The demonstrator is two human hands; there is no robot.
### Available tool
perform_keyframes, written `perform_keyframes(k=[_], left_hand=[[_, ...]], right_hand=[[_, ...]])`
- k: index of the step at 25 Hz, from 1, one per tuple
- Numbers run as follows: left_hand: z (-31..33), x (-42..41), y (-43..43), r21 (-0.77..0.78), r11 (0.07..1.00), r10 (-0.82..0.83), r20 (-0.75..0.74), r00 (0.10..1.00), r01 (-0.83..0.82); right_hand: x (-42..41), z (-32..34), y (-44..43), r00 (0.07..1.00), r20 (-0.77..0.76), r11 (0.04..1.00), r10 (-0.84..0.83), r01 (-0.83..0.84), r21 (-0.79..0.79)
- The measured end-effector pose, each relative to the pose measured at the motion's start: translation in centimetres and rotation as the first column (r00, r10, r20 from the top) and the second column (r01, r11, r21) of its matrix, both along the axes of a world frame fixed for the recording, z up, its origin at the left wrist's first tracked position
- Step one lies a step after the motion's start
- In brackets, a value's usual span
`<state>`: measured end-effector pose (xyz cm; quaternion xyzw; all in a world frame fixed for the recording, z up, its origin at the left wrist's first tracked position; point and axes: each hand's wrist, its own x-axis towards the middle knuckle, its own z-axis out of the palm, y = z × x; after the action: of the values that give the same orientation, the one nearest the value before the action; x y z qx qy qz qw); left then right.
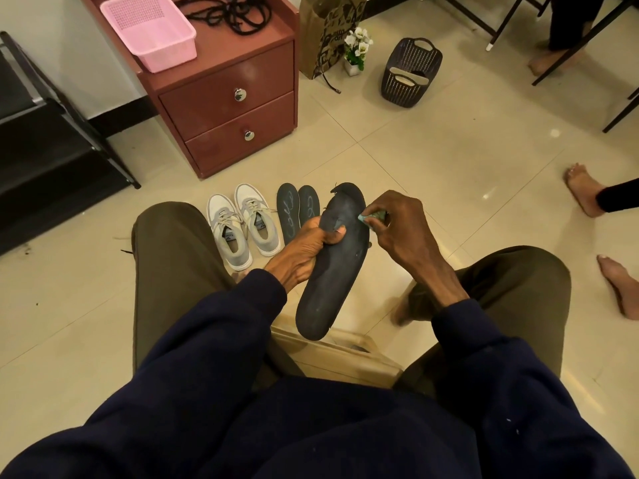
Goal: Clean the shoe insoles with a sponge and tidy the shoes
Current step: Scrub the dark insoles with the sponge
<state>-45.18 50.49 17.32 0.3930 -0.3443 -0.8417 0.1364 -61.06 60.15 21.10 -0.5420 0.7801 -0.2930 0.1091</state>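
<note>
Dark insole (335, 281) held in the air at frame centre, between the knees, above the floor (449, 160).

Left hand (311, 243) curls round its 9 o'clock edge, thumb across the top face. Right hand (397, 226) pinches a small green sponge (371, 217) against the 2 o'clock edge.

Risks:
- The far end looks ragged, with a tear near the thumb, so hard rubbing there could rip it further.
- The grip is on one side only, so the insole may flex or twist under pressure.
- The sponge is mostly buried in the fingers and could slip out.

Long axis runs 6 to 12 o'clock, leaning slightly toward 1. The broad forefoot end points away and the heel points toward the person.
</note>
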Motion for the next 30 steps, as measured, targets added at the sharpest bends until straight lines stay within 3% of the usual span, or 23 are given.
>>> perform_keyframes(k=[2,4,6,9,11,15,17,19,22,25,27,30], left_hand=[[0.0,0.1,0.1,0.006,1.000,0.002,-0.003,1.000,-0.002],[-0.2,0.2,-0.2,0.015,1.000,0.015,-0.011,1.000,-0.014],[0.1,0.2,-0.2,0.023,1.000,0.021,-0.007,1.000,-0.020],[0.7,-0.1,0.0,0.079,0.996,0.035,-0.051,0.998,-0.031],[1.3,-0.1,0.3,0.188,0.982,0.036,-0.126,0.991,-0.011],[1.8,-0.2,1.2,0.346,0.923,-0.066,-0.293,0.954,0.170],[1.9,-0.3,1.7,0.373,0.899,-0.117,-0.300,0.947,0.229],[1.9,-0.5,1.7,0.387,0.905,-0.081,-0.253,0.964,0.177],[2.2,-0.2,1.3,0.335,0.939,-0.025,-0.152,0.988,0.075],[1.8,0.2,0.9,0.230,0.972,-0.039,-0.066,0.997,0.053],[1.4,0.1,0.9,0.271,0.961,-0.024,-0.100,0.995,0.051],[1.4,-0.5,1.4,0.393,0.917,-0.015,-0.142,0.990,0.071]], right_hand=[[0.0,-0.1,0.1,1.000,0.005,1.000,0.012,-0.012,0.015],[0.4,0.4,0.4,0.978,0.161,0.973,0.132,-0.159,0.168],[0.6,0.6,0.6,0.964,0.211,0.958,0.164,-0.207,0.200],[0.7,0.0,0.2,0.997,0.067,0.997,0.046,-0.049,0.052],[0.8,-0.6,0.0,1.000,-0.003,0.999,-0.018,0.018,0.032],[0.5,-1.1,0.3,0.987,-0.033,0.987,-0.159,0.160,0.032],[0.5,-1.1,0.4,0.978,-0.044,0.978,-0.205,0.206,0.016],[0.7,-1.0,0.3,0.976,-0.033,0.977,-0.213,0.213,0.007],[1.5,-0.2,0.4,0.995,0.097,0.996,-0.023,0.014,0.090],[3.0,0.5,0.5,0.945,0.264,0.947,0.195,-0.251,0.200],[2.8,0.2,0.2,0.971,0.183,0.976,0.154,-0.179,0.126],[1.2,-0.5,-0.1,0.993,-0.033,0.994,-0.109,0.110,0.016]])
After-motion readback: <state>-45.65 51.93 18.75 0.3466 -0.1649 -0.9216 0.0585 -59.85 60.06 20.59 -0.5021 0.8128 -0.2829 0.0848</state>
